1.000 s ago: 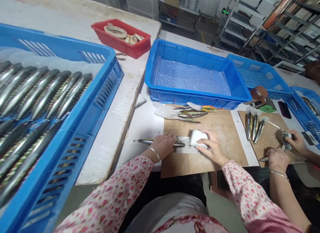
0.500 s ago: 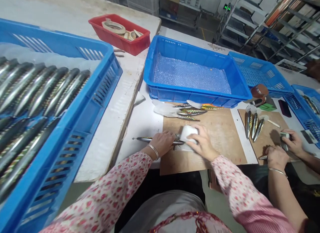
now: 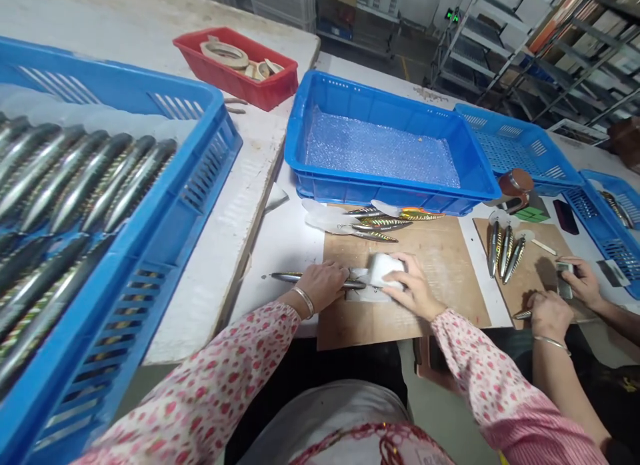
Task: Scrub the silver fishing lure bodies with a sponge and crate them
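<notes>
My left hand [image 3: 326,285] is closed over the middle of a slim dark fishing lure [image 3: 286,277], pressing it down on the brown board. Both ends of the lure stick out past the fingers. In my right hand [image 3: 415,285] is a white block [image 3: 383,268], gripped between thumb and fingers at the lure's right end. A pale, clear flat piece lies under that end; whether the block touches the lure I cannot tell. Just behind my hands lie several finished-looking lures [image 3: 377,224] with clear lips, partly on the brown board [image 3: 380,325].
Beyond the board stands a blue bin [image 3: 395,188] lined with bubble wrap. On the left, a blue crate [image 3: 200,178] holds rows of lures; a red tray [image 3: 250,85] holds tape rolls. To the right, a co-worker's hands [image 3: 553,312] work near three lures [image 3: 506,248] and a brown mug [image 3: 517,182].
My right hand has slid the white block slightly to the right along the lure's end. My left hand keeps its hold on the lure.
</notes>
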A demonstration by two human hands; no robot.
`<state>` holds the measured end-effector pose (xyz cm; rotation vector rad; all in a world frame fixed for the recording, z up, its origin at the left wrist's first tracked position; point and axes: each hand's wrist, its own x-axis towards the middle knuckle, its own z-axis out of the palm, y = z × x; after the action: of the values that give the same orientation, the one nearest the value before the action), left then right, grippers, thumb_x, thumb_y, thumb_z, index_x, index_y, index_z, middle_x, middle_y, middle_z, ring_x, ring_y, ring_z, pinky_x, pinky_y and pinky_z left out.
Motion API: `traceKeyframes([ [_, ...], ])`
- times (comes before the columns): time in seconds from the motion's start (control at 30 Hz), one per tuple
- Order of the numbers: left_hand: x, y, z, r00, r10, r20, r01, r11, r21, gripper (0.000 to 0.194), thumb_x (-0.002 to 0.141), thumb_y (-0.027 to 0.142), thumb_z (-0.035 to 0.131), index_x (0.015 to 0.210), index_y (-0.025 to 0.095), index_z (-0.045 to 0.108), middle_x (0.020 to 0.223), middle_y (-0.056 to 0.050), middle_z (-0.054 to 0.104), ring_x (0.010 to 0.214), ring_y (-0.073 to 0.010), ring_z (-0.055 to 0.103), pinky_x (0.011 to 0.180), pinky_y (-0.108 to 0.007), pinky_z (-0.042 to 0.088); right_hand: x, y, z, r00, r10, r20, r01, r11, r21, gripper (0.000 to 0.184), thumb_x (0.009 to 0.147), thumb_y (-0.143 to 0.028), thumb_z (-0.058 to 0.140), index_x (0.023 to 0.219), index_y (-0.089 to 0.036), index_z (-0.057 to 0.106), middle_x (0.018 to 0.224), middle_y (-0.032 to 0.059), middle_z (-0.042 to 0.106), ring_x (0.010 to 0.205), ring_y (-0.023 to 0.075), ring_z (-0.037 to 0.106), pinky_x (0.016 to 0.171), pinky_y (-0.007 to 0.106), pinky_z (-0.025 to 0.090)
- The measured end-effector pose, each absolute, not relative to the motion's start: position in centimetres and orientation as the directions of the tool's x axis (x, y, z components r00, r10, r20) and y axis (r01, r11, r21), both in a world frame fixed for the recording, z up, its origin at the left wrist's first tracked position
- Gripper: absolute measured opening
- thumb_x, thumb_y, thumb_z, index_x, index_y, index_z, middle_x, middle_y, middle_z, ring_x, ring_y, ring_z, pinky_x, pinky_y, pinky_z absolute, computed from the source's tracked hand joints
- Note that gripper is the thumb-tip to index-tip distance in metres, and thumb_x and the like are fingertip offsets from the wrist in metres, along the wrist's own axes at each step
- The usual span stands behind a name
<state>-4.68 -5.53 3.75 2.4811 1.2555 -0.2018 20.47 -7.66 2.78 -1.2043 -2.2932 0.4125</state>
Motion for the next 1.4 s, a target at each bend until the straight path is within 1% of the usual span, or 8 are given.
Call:
traceKeyframes([
  [0.2,-4.8,-5.6,3.5,0.611,0.753,-0.246,0.791,-0.563,0.242,0.018,0.079,0.023,0.061,0.095,0.015,0.059,0.099,-0.009,0.064,0.099,-0.0260,0.059,0.072,-0.034,0.048,19.1,-7.5,2.9,-0.457,0.836,0.304,0.692,0.549,-0.469,0.017,0.084,-0.040,0.065,0.091,-0.025,0.069,0.125,0.0077,0.048,0.112,0.0277,0.045,0.092,0.044,0.037],
  [0.33,-4.8,-5.5,3.6,0.603,0.749,-0.275,0.798,-0.565,0.210,0.019,0.081,0.026,0.059,0.097,0.016,0.059,0.100,-0.009,0.065,0.098,-0.0251,0.059,0.071,-0.033,0.048,19.4,-8.1,2.3,-0.430,0.844,0.321,0.677,0.537,-0.504,0.017,0.085,-0.039,0.064,0.093,-0.024,0.068,0.125,0.0078,0.047,0.113,0.0272,0.045,0.093,0.043,0.038],
  [0.47,-4.8,-5.5,3.4,0.621,0.745,-0.245,0.783,-0.578,0.228,0.017,0.080,0.026,0.060,0.095,0.017,0.059,0.099,-0.008,0.065,0.097,-0.0245,0.060,0.071,-0.032,0.048,20.6,-8.6,2.2,-0.364,0.864,0.347,0.694,0.500,-0.518,0.018,0.086,-0.039,0.063,0.089,-0.022,0.067,0.122,0.0089,0.047,0.111,0.0275,0.046,0.093,0.044,0.038],
  [0.63,-4.9,-5.4,3.2,0.618,0.748,-0.240,0.786,-0.577,0.223,0.018,0.079,0.026,0.061,0.095,0.016,0.059,0.098,-0.009,0.065,0.097,-0.0257,0.060,0.070,-0.032,0.048,18.2,-8.0,2.0,-0.411,0.850,0.331,0.684,0.527,-0.504,0.017,0.085,-0.039,0.064,0.093,-0.024,0.067,0.125,0.0075,0.046,0.114,0.0273,0.044,0.095,0.044,0.038],
  [0.8,-4.9,-5.5,3.4,0.628,0.743,-0.229,0.776,-0.579,0.249,0.014,0.081,0.025,0.059,0.093,0.017,0.059,0.098,-0.008,0.065,0.096,-0.0239,0.060,0.071,-0.032,0.048,21.1,-9.3,1.5,-0.321,0.877,0.359,0.710,0.473,-0.522,0.018,0.086,-0.039,0.062,0.088,-0.021,0.065,0.122,0.0095,0.046,0.112,0.0272,0.046,0.093,0.045,0.039],
  [1.0,-4.9,-5.4,3.7,0.621,0.742,-0.252,0.783,-0.568,0.255,0.017,0.080,0.023,0.059,0.095,0.016,0.059,0.099,-0.010,0.065,0.098,-0.0260,0.059,0.073,-0.034,0.048,18.4,-8.0,1.8,-0.423,0.857,0.295,0.706,0.515,-0.486,0.017,0.084,-0.039,0.065,0.094,-0.025,0.067,0.127,0.0072,0.045,0.116,0.0275,0.043,0.096,0.045,0.037],
  [1.2,-4.9,-5.4,3.5,0.630,0.741,-0.231,0.773,-0.574,0.269,0.013,0.080,0.024,0.060,0.091,0.017,0.059,0.097,-0.010,0.065,0.098,-0.0253,0.060,0.073,-0.033,0.048,21.2,-9.6,1.6,-0.333,0.885,0.325,0.713,0.462,-0.528,0.015,0.085,-0.037,0.063,0.089,-0.023,0.065,0.124,0.0091,0.045,0.114,0.0280,0.045,0.094,0.047,0.038],
  [1.4,-4.9,-5.3,3.3,0.626,0.741,-0.242,0.777,-0.569,0.269,0.015,0.080,0.025,0.060,0.093,0.017,0.059,0.098,-0.010,0.064,0.098,-0.0249,0.059,0.074,-0.033,0.048,19.6,-8.8,2.1,-0.420,0.859,0.294,0.711,0.513,-0.482,0.019,0.086,-0.041,0.062,0.094,-0.025,0.067,0.127,0.0074,0.044,0.116,0.0279,0.043,0.095,0.045,0.037],
])
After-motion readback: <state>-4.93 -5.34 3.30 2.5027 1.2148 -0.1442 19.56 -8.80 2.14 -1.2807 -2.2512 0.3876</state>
